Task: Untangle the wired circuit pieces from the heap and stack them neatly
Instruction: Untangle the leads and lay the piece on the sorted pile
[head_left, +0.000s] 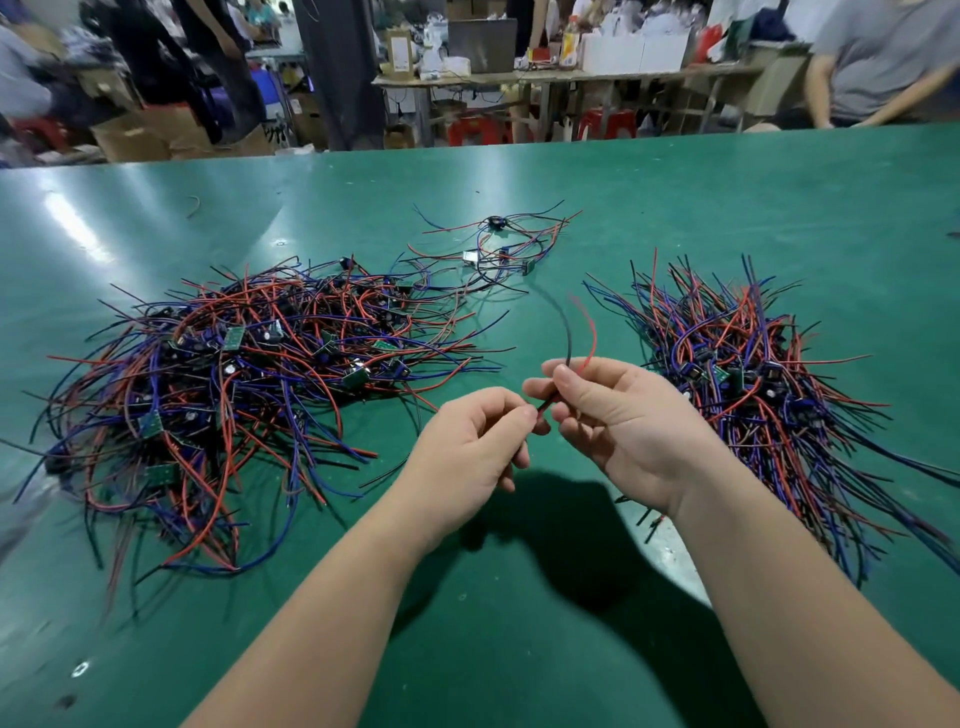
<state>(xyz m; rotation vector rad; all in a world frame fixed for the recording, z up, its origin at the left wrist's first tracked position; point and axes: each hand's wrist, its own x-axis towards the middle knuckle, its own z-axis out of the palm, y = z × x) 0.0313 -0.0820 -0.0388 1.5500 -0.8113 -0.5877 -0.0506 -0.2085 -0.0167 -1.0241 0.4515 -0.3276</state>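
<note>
Two bare hands meet low over a green worktop (727, 197), seen from above by the person who owns them. The left hand (470, 441) has its fingers curled, with thumb and forefinger pinching the lower end of a thin pair of wires (568, 338), one red and one black. The right hand (618, 415) is just beside it, nearly touching, and pinches the same pair a little higher between thumb and fingers. From the hands, the two wires curve up and away, free in the air. Whether a circuit board hangs on this pair cannot be told.

To the left of the hands lies the large tangled heap (234, 374) of red, blue and black wires with small green boards. To the right of the hands lies the stack (753, 374), its wires running roughly one way. Beyond the hands, further off, is a small loose cluster (504, 249) of a few wired pieces.
</note>
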